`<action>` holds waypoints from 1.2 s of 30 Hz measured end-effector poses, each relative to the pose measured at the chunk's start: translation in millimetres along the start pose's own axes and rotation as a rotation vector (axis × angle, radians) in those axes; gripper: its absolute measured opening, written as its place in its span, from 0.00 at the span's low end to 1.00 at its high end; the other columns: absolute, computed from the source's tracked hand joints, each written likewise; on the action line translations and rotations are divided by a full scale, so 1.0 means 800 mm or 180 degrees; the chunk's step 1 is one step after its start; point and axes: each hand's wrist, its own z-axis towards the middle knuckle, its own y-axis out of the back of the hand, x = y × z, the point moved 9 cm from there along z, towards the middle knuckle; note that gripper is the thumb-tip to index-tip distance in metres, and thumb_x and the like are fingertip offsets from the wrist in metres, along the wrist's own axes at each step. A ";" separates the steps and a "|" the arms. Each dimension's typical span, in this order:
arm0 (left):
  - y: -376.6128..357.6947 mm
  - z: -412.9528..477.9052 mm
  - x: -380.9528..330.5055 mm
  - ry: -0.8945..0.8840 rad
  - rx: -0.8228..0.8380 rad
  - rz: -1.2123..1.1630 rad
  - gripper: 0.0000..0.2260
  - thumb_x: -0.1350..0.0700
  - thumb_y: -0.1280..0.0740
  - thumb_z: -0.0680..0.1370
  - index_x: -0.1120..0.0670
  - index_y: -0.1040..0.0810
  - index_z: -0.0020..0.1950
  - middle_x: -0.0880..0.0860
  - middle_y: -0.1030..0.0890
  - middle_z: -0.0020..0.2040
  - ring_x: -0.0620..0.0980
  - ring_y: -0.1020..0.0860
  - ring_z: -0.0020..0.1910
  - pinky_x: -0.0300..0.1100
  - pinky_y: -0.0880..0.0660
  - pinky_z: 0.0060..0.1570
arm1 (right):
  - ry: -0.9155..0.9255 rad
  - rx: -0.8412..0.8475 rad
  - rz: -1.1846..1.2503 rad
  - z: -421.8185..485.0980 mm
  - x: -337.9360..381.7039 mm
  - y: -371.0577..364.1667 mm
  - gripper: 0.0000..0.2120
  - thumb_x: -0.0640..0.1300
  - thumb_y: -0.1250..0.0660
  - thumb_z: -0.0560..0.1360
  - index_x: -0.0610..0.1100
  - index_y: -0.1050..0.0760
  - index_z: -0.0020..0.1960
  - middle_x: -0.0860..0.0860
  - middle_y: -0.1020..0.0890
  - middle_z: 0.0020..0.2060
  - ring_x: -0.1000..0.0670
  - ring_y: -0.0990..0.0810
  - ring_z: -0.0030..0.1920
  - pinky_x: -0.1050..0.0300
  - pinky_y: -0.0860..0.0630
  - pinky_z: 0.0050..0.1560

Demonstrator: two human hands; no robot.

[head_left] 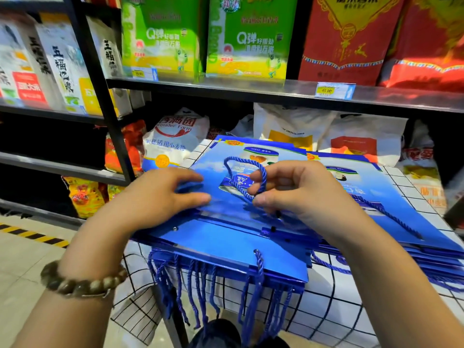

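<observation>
Shop shelves [226, 87] fill the far side of our view, carrying green boxes [160, 38] and red bags [346, 38] above a yellow price tag [335, 90]. A white flour sack [175, 136] stands on the level below.

Nearer to us is a worktop [326, 310] draped in a white cloth with a black grid. On it lies a stack of flat blue paper bags [276, 270]. Their spare cord handles [200, 285] hang over the near edge. A second pile of the same bags [376, 187] lies just to the right and partly overlaps the first.

We work on the top bag [226, 237], which lies flat on the stack in the middle of the worktop. Our left hand [160, 194] rests on its left part with the fingers stretched out and pressing down; its grip is loose and holds nothing. A beaded bracelet [82, 285] sits on that wrist.

Our right hand [301, 194] is on the right part of the bag. Its grip is closed, with thumb and fingertips pinching the blue rope handle [241, 162]. The handle rises from the bag as a loop on the far side of the fingers and curls over the forefinger. We cannot tell where the cord's ends meet the bag.
</observation>
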 end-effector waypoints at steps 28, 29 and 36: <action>-0.018 -0.070 -0.054 -0.1162 -0.0698 -0.0138 0.16 0.42 0.40 0.71 0.47 0.17 0.47 0.42 0.17 0.45 0.38 0.22 0.48 0.38 0.25 0.46 | 0.0022 -0.0222 -0.1269 0.014 -0.026 -0.013 0.12 0.41 0.27 0.68 0.37 0.26 0.31 0.41 0.17 0.34 0.44 0.24 0.32 0.53 0.27 0.37; -0.017 -0.071 -0.056 -0.1173 -0.0732 -0.0100 0.16 0.42 0.40 0.72 0.47 0.17 0.47 0.42 0.17 0.44 0.38 0.22 0.47 0.39 0.23 0.45 | 0.0024 -0.0209 -0.1337 0.013 -0.026 -0.014 0.11 0.41 0.28 0.68 0.35 0.25 0.33 0.41 0.18 0.34 0.43 0.24 0.33 0.53 0.27 0.38; -0.009 -0.072 -0.061 -0.1147 -0.1022 0.0056 0.13 0.44 0.42 0.74 0.47 0.19 0.43 0.43 0.17 0.37 0.42 0.20 0.35 0.40 0.28 0.34 | -0.0049 0.0158 -0.2030 0.005 -0.024 -0.019 0.15 0.49 0.34 0.73 0.39 0.26 0.35 0.45 0.28 0.28 0.49 0.34 0.30 0.53 0.34 0.35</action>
